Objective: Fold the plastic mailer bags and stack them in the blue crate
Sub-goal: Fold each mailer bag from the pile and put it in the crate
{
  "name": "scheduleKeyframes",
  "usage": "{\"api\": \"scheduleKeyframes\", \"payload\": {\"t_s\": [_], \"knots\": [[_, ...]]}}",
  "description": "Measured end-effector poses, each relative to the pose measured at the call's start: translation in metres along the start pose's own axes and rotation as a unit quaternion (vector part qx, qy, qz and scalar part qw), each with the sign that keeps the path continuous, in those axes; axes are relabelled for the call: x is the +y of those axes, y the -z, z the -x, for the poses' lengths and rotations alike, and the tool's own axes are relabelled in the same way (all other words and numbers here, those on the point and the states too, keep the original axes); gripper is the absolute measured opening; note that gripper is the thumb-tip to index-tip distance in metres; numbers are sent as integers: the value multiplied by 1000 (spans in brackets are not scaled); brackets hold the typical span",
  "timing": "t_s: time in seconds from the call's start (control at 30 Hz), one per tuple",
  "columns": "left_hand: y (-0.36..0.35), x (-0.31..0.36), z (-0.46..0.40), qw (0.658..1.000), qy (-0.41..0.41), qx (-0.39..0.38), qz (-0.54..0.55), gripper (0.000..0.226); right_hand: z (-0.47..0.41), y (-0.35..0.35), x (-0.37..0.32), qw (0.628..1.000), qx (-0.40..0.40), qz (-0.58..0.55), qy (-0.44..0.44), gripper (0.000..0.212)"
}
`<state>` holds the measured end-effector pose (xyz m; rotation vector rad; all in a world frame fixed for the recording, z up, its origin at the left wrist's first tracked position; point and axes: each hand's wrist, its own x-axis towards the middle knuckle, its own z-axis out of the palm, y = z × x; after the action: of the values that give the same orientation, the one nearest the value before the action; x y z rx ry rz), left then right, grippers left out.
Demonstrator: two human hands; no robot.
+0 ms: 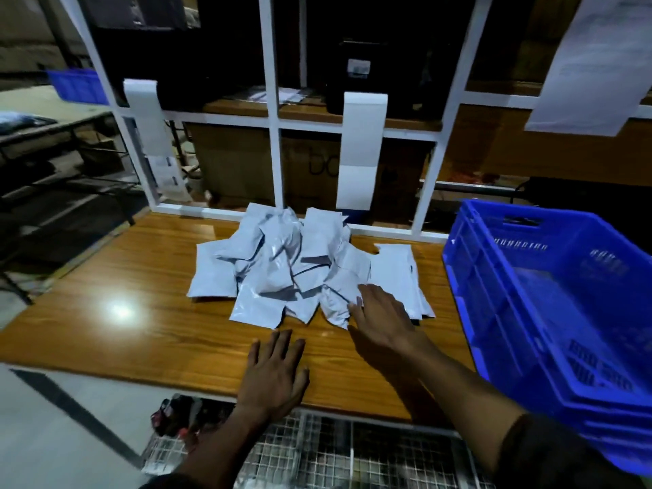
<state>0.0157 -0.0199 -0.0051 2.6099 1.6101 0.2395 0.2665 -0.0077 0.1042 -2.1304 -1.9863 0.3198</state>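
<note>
Mailers (282, 266) lay in one loose, crumpled heap toward the back of the wooden table (116, 277), too overlapped to count exactly, though more than a dozen pale sheets showed; a flatter, neater set of them (398, 273) sat just to the right, touching the heap. Two hands were in view. The left hand (273, 372) lay on the bare wood near the table's front edge, palm down, fingers straight and spread, holding nothing. The right hand (382, 317) reached forward with its fingers extended and slightly apart, its fingertips at the near right edge of the heap, over the mailers; whether they pressed on the plastic could not be told. One blue crate (469, 277) stood at the right end of the table, well apart from the left hand and near the flat set; its visible floor held no mailers, though a lower rim beneath it suggested a second crate nested under it. A second, smaller blue bin (76, 84) sat far off on another table at the left.
</note>
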Motion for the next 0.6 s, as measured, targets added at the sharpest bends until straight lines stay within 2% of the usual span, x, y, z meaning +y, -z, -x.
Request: {"api": "scheduleKeyframes", "payload": {"t_s": [0.17,0.43,0.53,0.6], "knots": [[-1,1,-2,1000,-10,15,-7,63,-21,-4,-27,996,-47,-31,-67,74],[-1,0,-4,1000,-6,7,-5,68,-69,-16,-58,984,-21,-100,-146,85],[-2,0,-4,1000,-11,12,-7,68,-81,-24,-55,979,-16,-110,-171,81],[-2,1,-4,1000,-13,14,-7,69,-84,-25,-52,977,3,-121,-176,68]]}}
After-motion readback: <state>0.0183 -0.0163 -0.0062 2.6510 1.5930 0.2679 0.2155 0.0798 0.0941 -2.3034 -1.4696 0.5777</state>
